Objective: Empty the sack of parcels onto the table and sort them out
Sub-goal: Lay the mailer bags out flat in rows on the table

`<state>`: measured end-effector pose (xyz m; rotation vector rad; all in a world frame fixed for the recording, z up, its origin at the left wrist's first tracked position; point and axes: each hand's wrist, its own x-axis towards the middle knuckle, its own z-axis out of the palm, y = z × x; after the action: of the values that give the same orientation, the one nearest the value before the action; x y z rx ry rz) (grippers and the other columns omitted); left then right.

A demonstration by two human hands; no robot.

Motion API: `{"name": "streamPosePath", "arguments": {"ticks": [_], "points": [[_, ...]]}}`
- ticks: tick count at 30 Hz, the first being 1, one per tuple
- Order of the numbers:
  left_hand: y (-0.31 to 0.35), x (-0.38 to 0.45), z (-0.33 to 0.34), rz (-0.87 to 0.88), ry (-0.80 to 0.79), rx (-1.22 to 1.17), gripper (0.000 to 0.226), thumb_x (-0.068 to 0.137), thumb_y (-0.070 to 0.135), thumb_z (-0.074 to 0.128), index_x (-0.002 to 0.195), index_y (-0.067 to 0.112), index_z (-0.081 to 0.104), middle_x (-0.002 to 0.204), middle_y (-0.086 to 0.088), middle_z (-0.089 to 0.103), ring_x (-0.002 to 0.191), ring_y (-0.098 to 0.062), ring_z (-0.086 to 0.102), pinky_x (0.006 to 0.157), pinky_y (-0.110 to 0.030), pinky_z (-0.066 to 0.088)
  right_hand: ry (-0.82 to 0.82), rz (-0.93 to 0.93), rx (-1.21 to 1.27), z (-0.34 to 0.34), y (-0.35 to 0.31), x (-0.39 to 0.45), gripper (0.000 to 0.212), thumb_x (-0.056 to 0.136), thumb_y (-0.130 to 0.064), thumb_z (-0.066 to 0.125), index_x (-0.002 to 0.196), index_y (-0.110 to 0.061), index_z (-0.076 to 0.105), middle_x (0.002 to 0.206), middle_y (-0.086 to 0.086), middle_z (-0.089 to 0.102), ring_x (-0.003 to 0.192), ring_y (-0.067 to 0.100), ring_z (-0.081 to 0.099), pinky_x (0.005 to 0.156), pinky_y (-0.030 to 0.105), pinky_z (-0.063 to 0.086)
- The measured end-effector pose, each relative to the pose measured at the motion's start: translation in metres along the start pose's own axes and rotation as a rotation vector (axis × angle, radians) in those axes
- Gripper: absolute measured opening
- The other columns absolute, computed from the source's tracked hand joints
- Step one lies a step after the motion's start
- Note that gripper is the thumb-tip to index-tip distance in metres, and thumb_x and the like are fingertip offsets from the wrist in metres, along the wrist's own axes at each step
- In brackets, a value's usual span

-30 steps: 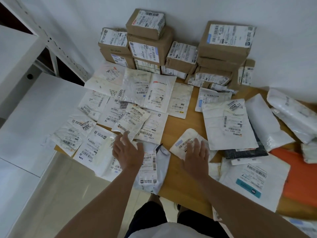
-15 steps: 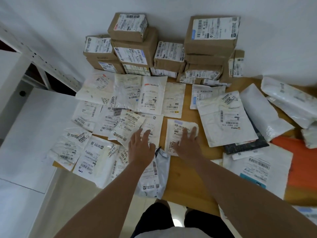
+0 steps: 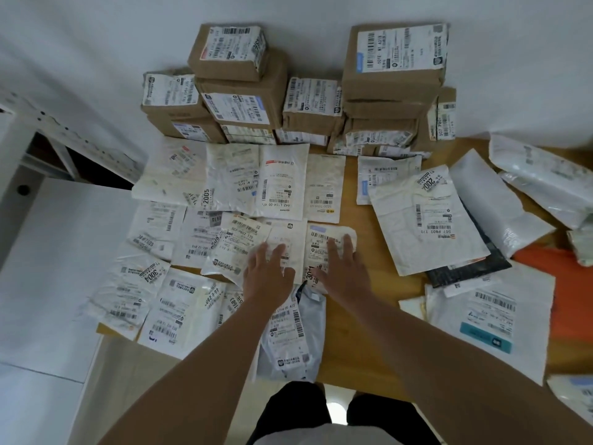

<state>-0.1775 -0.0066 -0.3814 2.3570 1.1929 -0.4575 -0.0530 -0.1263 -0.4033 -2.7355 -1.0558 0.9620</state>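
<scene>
Grey plastic mailer bag [image 3: 293, 335] with a white barcode label hangs over the near edge of the wooden table [image 3: 353, 319], between the person's two bare forearms. Just beyond it, the left hand [image 3: 268, 276] lies flat with fingers straight and spread on a white crinkled mailer with a printed label [image 3: 244, 242]; this grip is apart and clamps nothing. Beside it, the right hand [image 3: 341, 269] presses with straight fingers on a small white padded envelope with a pale blue sticker [image 3: 324, 242], its grip likewise apart, pinching nothing. That envelope sits just right of the mailer under the left hand, edges nearly touching.

Left of the grey bag, overlapping white flat parcels [image 3: 154, 284] cover the table in rows, some marked with large numbers such as 3004 and 2005. Right of the grey bag lies a large white mailer with a teal sticker [image 3: 494, 319], and beyond that a white square mailer marked 2004 [image 3: 426, 220] rests on a black plastic bag [image 3: 468, 268]. An orange flat parcel [image 3: 571, 284] lies at the right edge, with bulky white poly bags [image 3: 545, 181] farther back on that side.

Farthest from the grey bag, brown cardboard boxes with white shipping labels [image 3: 391, 75] stand stacked against the white wall [image 3: 96, 43].
</scene>
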Motion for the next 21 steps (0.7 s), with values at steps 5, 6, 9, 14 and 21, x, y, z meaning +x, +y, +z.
{"name": "streamPosePath", "arguments": {"ticks": [5,6,9,14,21], "points": [[0.0,0.001,0.001,-0.007,-0.009,-0.027,0.059,0.094,0.041,0.048,0.149,0.034,0.027,0.162,-0.006,0.01,0.149,-0.03,0.005,0.117,-0.048,0.023,-0.006,0.013,0.017,0.002,-0.009,0.003,0.082,0.096,-0.058,0.044,0.157,-0.021,0.005,0.164,0.012,-0.005,0.144,0.041,0.018,0.11,0.048,0.034],[0.0,0.001,0.001,-0.009,-0.009,-0.027,0.059,0.094,0.041,0.048,0.149,0.035,0.027,0.162,-0.005,0.01,0.149,-0.03,0.005,0.117,-0.048,0.023,-0.008,0.016,0.024,0.002,-0.009,0.004,0.082,0.096,-0.058,0.044,0.157,-0.021,0.005,0.164,0.012,-0.005,0.144,0.041,0.018,0.111,0.048,0.034],[0.0,0.001,0.0,-0.011,0.003,-0.017,0.059,0.094,0.041,0.049,0.148,0.034,0.028,0.161,-0.006,0.011,0.149,-0.03,0.006,0.117,-0.048,0.023,0.012,0.018,0.062,-0.001,-0.008,0.002,0.076,0.097,-0.057,0.042,0.156,-0.021,0.011,0.163,0.012,0.002,0.143,0.039,0.019,0.112,0.048,0.033],[0.009,-0.002,-0.004,-0.031,0.114,-0.052,0.061,0.09,0.039,0.052,0.146,0.026,0.03,0.154,-0.01,0.02,0.142,-0.032,0.018,0.114,-0.048,0.024,0.427,-0.025,0.052,-0.017,0.023,-0.006,0.049,0.087,-0.031,0.06,0.131,-0.011,0.051,0.14,0.015,0.045,0.122,0.038,0.045,0.097,0.05,0.042],[0.053,0.003,-0.005,0.113,0.19,-0.137,0.056,0.088,0.027,0.055,0.142,0.019,0.04,0.143,-0.01,0.036,0.131,-0.03,0.034,0.106,-0.045,0.032,0.473,0.4,0.099,-0.076,0.119,0.008,0.08,0.085,-0.042,0.065,0.147,-0.005,0.03,0.154,0.027,0.025,0.143,0.043,0.021,0.114,0.057,0.021]]}}
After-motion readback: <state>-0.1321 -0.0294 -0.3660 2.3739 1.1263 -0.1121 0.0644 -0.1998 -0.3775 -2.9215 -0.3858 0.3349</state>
